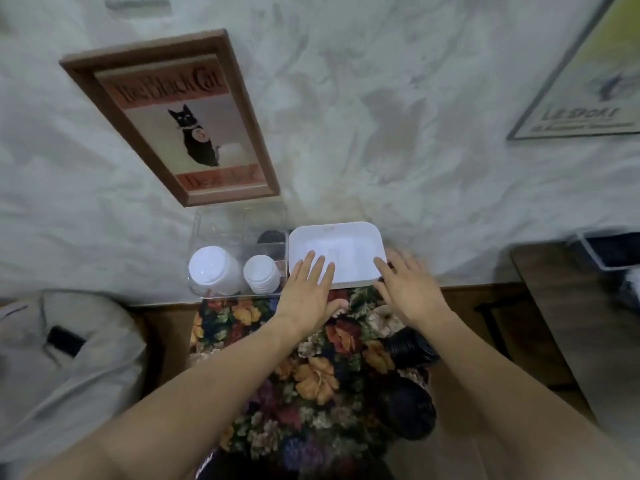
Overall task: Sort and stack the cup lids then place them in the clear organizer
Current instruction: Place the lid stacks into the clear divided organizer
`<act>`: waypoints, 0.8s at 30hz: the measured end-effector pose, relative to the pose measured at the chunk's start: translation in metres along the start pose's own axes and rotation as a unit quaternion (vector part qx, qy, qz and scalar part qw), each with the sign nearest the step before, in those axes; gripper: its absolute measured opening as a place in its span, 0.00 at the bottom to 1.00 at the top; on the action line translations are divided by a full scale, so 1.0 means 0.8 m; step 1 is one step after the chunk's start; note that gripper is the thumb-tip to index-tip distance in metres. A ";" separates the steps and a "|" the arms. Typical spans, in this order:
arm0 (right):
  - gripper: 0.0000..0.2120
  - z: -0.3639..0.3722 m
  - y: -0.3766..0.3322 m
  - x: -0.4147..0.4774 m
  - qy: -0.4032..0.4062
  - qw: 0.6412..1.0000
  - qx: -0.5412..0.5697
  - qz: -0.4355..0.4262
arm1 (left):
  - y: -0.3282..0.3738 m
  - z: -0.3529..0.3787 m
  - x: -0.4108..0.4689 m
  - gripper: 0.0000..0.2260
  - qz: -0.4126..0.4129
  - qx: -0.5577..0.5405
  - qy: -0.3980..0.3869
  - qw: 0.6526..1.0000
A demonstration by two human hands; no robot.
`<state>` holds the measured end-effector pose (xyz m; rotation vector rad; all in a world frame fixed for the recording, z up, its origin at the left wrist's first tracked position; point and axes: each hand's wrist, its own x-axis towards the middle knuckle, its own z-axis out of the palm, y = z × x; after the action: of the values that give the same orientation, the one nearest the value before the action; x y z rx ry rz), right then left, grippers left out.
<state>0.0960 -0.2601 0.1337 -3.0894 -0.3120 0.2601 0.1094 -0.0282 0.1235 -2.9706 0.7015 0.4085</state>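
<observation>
Left hand and right hand are resting spread on the bin, mid-frame. Shoving it left is probably risking bumping the organizer.

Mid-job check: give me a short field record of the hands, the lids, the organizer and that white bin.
left hand: fingers straight, resting on the white bin's near left edge
right hand: fingers spread, at the bin's near right corner
clear organizer: left of bin, holds large white lid stack and small white lid stack
black lid stacks: two, on the floral cloth, right side
</observation>
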 end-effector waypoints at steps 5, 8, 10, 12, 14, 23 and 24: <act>0.26 0.029 0.078 -0.065 -0.012 0.998 -0.002 0.069 | 0.082 0.007 0.026 0.37 0.051 0.015 -0.015 0.998; 0.25 0.052 0.105 -0.098 -0.008 0.996 -0.004 0.091 | 0.122 0.013 0.038 0.36 0.074 0.020 -0.033 0.997; 0.27 0.060 0.114 -0.113 -0.007 0.995 0.008 0.101 | 0.143 0.020 0.045 0.33 0.084 0.020 -0.042 0.995; 0.32 0.073 0.120 -0.124 0.002 0.993 0.039 0.108 | 0.157 0.029 0.050 0.33 0.094 0.015 -0.051 0.994; 0.35 0.085 0.120 -0.130 -0.007 0.991 0.073 0.115 | 0.164 0.038 0.054 0.36 0.102 0.013 -0.054 0.993; 0.43 0.131 0.122 -0.134 -0.118 0.808 0.514 0.261 | 0.181 0.055 0.042 0.34 -0.008 -0.419 -0.195 0.887; 0.46 0.136 0.122 -0.133 -0.137 0.760 0.568 0.286 | 0.182 0.056 0.043 0.35 -0.048 -0.465 -0.235 0.852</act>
<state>-0.0059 -0.3763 0.0396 -1.8175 0.6035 0.6199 0.0633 -0.1678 0.0707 -3.3983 0.3279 1.8486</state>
